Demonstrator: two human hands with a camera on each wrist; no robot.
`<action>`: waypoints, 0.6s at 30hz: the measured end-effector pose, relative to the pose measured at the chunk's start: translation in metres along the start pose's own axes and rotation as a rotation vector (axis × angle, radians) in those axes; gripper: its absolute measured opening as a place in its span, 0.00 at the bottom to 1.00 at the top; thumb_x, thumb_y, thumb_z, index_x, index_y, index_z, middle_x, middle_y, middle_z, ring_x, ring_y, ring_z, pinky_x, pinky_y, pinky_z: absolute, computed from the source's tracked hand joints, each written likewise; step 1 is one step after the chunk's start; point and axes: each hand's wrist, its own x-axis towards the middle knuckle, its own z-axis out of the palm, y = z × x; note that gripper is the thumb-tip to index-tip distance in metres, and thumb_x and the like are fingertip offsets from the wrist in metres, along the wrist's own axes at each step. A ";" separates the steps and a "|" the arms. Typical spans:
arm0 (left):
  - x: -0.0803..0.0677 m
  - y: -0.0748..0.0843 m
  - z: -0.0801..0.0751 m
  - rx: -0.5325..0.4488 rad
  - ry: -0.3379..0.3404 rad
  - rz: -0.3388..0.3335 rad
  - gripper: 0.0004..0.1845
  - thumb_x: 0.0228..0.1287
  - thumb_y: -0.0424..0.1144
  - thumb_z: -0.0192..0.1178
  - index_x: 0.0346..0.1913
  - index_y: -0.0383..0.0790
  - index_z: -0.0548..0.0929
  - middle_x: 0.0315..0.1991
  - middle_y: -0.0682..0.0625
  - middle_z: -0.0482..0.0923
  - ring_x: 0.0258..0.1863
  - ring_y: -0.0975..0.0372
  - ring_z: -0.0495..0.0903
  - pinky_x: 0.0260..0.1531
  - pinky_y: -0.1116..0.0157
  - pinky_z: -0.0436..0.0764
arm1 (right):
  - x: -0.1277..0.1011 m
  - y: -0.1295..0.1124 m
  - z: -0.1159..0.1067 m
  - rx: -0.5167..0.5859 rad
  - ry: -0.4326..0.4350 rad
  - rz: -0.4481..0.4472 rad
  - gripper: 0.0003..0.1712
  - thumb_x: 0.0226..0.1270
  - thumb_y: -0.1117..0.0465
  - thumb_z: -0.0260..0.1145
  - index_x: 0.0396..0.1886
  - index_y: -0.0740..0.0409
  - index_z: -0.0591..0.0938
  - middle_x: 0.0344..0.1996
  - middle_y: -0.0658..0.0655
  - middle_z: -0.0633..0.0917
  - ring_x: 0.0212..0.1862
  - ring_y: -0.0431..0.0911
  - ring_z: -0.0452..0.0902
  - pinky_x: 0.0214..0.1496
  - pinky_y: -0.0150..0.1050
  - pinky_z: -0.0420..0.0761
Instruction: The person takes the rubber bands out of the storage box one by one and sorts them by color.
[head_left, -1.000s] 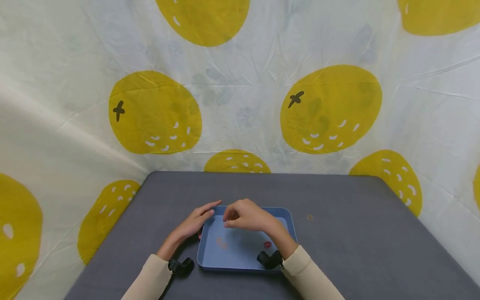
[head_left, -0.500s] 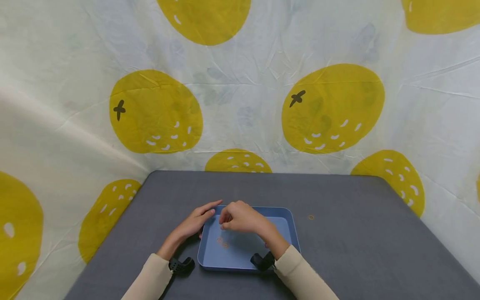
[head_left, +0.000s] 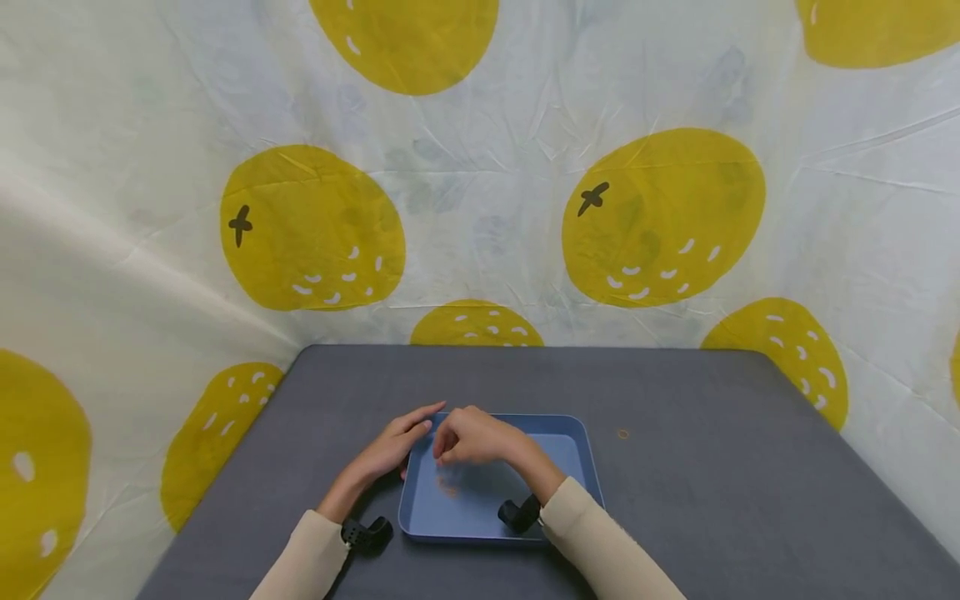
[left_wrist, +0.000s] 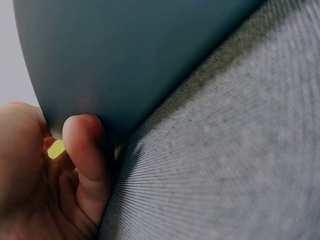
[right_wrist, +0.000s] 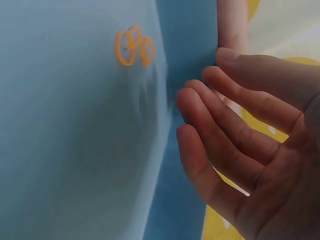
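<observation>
My left hand [head_left: 386, 450] holds the left side of a blue tray [head_left: 480, 512], thumb along the rim. In the left wrist view a finger [left_wrist: 82, 147] bends against the tray's outer wall. Over the tray's left part hovers my right hand [head_left: 474, 437], its fingers loosely curled and pointing down. The right wrist view shows its thumb tip close to the index fingertip, with nothing visible between them. A few thin orange rubber bands [right_wrist: 134, 42] lie together on the tray floor near those fingers.
A single orange rubber band [head_left: 623, 434] lies on the dark grey table [head_left: 712, 475], right of the tray. Behind the table hangs a white curtain [head_left: 480, 233] with yellow fruit prints. My right forearm and wrist camera [head_left: 519, 514] cover the tray's front right part.
My right hand has moved left and slightly lower over the tray. The red band seen earlier near the right wrist is now hidden behind it. My left hand stays at the rim.
</observation>
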 end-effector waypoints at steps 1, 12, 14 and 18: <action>0.000 0.000 0.000 -0.002 0.003 0.003 0.26 0.86 0.48 0.43 0.81 0.53 0.63 0.22 0.46 0.74 0.09 0.63 0.69 0.13 0.62 0.77 | 0.002 0.001 0.001 -0.005 -0.015 0.001 0.04 0.67 0.62 0.73 0.38 0.55 0.92 0.33 0.47 0.91 0.32 0.32 0.82 0.39 0.28 0.82; 0.003 -0.002 0.001 0.051 0.028 0.031 0.25 0.86 0.44 0.43 0.80 0.49 0.65 0.77 0.37 0.64 0.13 0.66 0.67 0.20 0.66 0.77 | 0.010 0.010 0.014 0.049 -0.068 -0.006 0.03 0.63 0.65 0.76 0.36 0.57 0.92 0.27 0.46 0.90 0.26 0.31 0.78 0.31 0.26 0.78; 0.003 -0.002 0.001 0.051 0.031 0.034 0.25 0.86 0.43 0.43 0.80 0.49 0.65 0.77 0.37 0.64 0.12 0.66 0.67 0.20 0.66 0.77 | 0.011 0.010 0.016 0.064 -0.071 -0.002 0.02 0.62 0.65 0.77 0.35 0.57 0.92 0.26 0.46 0.89 0.26 0.31 0.77 0.31 0.26 0.77; 0.000 -0.002 0.000 0.036 0.034 0.032 0.25 0.86 0.44 0.42 0.80 0.52 0.65 0.72 0.36 0.71 0.09 0.65 0.66 0.13 0.65 0.75 | 0.013 0.010 0.020 0.033 -0.071 0.000 0.02 0.60 0.64 0.78 0.30 0.54 0.92 0.24 0.44 0.87 0.25 0.31 0.76 0.30 0.26 0.77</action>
